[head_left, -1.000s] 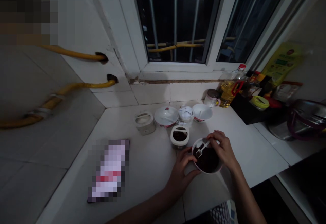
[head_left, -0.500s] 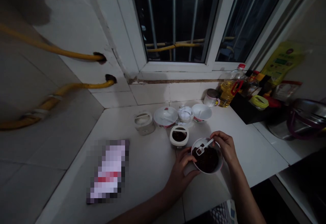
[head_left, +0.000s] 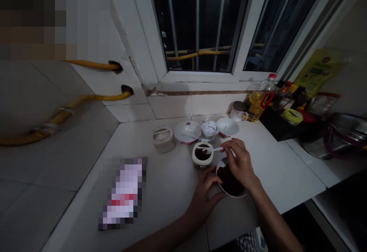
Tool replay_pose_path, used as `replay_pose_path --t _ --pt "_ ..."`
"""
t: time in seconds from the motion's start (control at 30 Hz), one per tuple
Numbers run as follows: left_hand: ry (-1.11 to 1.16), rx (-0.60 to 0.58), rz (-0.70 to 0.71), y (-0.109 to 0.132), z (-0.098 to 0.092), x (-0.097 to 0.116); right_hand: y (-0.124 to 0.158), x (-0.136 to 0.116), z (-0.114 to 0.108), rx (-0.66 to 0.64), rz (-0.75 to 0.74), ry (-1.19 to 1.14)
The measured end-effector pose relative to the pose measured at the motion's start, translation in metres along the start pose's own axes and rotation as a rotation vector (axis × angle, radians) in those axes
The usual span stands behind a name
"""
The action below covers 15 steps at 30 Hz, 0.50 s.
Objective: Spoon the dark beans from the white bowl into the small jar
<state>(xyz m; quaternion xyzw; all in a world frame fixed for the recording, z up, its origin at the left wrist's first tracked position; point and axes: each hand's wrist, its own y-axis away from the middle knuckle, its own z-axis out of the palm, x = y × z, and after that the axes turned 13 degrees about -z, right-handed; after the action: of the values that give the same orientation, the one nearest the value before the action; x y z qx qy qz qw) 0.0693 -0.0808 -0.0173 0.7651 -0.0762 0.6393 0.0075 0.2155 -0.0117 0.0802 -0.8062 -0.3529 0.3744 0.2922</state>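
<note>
My left hand [head_left: 206,191] grips the near left side of a white bowl [head_left: 218,166], fingers and thumb round its rim. Dark red-brown food [head_left: 229,183] fills much of the bowl. With the fingertips of my right hand [head_left: 239,158] I pinch the handle of a small white spoon [head_left: 217,149]. The spoon's scoop is over the mouth of a white-rimmed square jar [head_left: 202,164], which has dark contents. My right forearm and hand cover the bowl's right part.
Behind stand a lidded jar of white grains [head_left: 163,139], a wide bowl [head_left: 187,131], a knotted plastic bag [head_left: 209,129] and another bowl [head_left: 228,126]. An oil bottle [head_left: 256,104] and a steel pot [head_left: 344,135] are to the right. A blurred-out packet [head_left: 124,191] lies left.
My right hand has moved left and away from me, carrying the spoon from above the bowl to the jar's mouth. My left hand stays on the bowl.
</note>
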Motion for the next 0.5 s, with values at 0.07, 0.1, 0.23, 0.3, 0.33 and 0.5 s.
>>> replay_pose_path --t 0.07,0.1,0.23,0.3,0.33,0.5 --pt "0.002 -0.002 0.006 0.0 0.0 -0.001 -0.001 0.0 0.002 -0.114 -0.187 0.08" --pt "0.001 -0.004 0.008 0.0 0.001 -0.002 0.0 0.0 0.002 -0.157 -0.24 0.105" --pt "-0.007 -0.007 0.009 0.0 0.001 -0.003 0.001 0.004 -0.01 -0.1 -0.254 0.122" --pt "-0.013 -0.003 0.011 0.0 0.001 -0.002 0.004 0.008 -0.02 -0.014 -0.188 0.1" --pt "-0.016 0.001 0.01 0.0 0.001 -0.001 0.006 0.01 -0.025 0.02 -0.151 0.092" --pt "-0.013 -0.013 -0.007 -0.001 -0.001 0.0 0.02 0.024 -0.046 0.015 -0.063 0.167"
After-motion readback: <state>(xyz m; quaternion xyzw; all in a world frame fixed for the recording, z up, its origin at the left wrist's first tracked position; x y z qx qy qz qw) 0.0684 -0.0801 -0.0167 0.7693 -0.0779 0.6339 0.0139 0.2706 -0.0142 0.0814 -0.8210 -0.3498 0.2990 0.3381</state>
